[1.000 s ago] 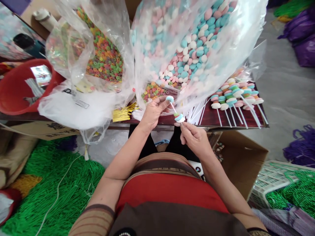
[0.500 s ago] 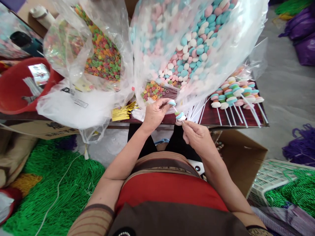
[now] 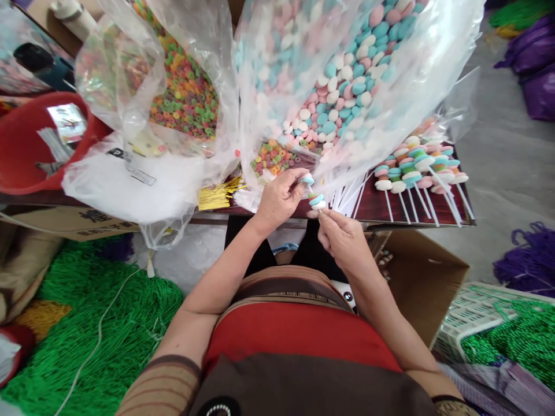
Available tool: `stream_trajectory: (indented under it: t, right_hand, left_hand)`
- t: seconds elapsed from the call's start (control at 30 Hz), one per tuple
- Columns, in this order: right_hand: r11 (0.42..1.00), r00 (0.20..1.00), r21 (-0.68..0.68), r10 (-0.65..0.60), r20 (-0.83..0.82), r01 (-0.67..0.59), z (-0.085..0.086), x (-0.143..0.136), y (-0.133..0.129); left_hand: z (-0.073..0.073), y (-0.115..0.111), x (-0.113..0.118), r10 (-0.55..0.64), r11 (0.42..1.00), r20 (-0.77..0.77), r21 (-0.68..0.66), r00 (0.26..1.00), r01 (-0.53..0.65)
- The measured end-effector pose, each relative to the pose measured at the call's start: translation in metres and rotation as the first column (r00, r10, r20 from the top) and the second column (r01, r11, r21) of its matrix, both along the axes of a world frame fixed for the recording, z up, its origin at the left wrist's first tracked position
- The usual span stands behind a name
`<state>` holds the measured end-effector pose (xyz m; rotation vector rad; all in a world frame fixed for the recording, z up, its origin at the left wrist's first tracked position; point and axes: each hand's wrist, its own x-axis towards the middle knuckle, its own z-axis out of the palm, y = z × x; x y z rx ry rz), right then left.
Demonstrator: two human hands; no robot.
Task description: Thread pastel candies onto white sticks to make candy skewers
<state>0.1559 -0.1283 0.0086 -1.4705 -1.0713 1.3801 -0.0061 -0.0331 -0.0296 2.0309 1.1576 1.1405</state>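
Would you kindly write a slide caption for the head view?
The left hand holds a pastel candy at the upper end of a stick gripped by the right hand, near assembled candy skewers.

- Green cords (image 3: 47, 346) heaped on the floor to my left, a white cable (image 3: 101, 328) across them
- White crate (image 3: 455, 318) to my right, green strings (image 3: 515, 338) inside
- Purple cords (image 3: 526, 263) just beyond the crate
- Purple bags (image 3: 531, 72) farther from me

Single head view, facing forward and down

It looks from above the wearer's chest (image 3: 299, 332) — the left hand (image 3: 280, 201) and right hand (image 3: 343, 234) at mid-frame, close in, the table (image 3: 372, 205) beyond them — and takes in floor (image 3: 485, 156) on either side.
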Motion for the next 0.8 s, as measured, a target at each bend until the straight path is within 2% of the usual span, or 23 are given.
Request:
stream_trajectory:
  t: [0.1,0.23,0.4,0.47,0.57,0.63,0.67,0.8]
  right_hand:
    - [0.999,0.999,0.023,-0.030,-0.021,0.031,-0.004,-0.005,0.004]
    - [0.999,0.999,0.026,-0.025,-0.038,0.026,-0.020,-0.010,0.014]
    - [0.999,0.993,0.012,-0.041,-0.114,0.042,-0.034,-0.009,0.023]
    - [0.995,0.981,0.009,-0.094,-0.171,0.097,-0.032,-0.004,0.023]
    - [0.977,0.947,0.006,-0.204,-0.249,0.212,-0.024,0.003,0.023]
    - [0.966,0.928,0.008,-0.247,-0.279,0.260,-0.020,0.007,0.023]
    - [0.964,0.924,0.009,-0.253,-0.288,0.267,-0.019,0.007,0.023]
    - [0.966,0.922,0.015,-0.243,-0.302,0.259,-0.020,0.007,0.022]
  left_hand:
    - [-0.004,-0.001,-0.001,-0.010,0.996,-0.061,0.084,0.998,0.015]
    - [-0.006,-0.005,0.000,-0.064,0.994,-0.101,0.086,0.993,0.073]
    - [-0.001,-0.011,0.001,-0.126,0.992,0.024,0.030,0.992,0.126]
    - [0.001,-0.011,-0.005,-0.080,0.995,0.121,-0.054,0.989,0.087]
    - [0.004,0.000,-0.020,0.150,0.979,0.157,-0.158,0.976,-0.125]
    - [0.006,0.016,-0.028,0.262,0.959,0.077,-0.135,0.962,-0.250]
    - [0.008,0.026,-0.030,0.273,0.958,0.015,-0.097,0.962,-0.270]
    - [0.020,0.069,-0.017,0.214,0.977,-0.299,0.072,0.930,-0.202]
